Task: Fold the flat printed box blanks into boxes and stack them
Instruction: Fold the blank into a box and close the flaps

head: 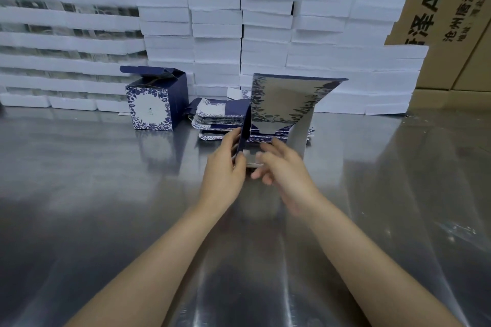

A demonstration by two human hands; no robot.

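Only one box (154, 106) is standing done, with a pile of flats (220, 117) waiting. Left hand (225, 164) is pinching a flap of the half-opened blank (281, 103) over the table (106, 180); right hand (284, 170) is looking too blurry to call its grip.

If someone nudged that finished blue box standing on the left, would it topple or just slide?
Probably slide: the box sits flat on a smooth, shiny metal table. It looks like thin card, so it is likely very light. Its top flaps are open, so a hard squeeze would probably dent it.
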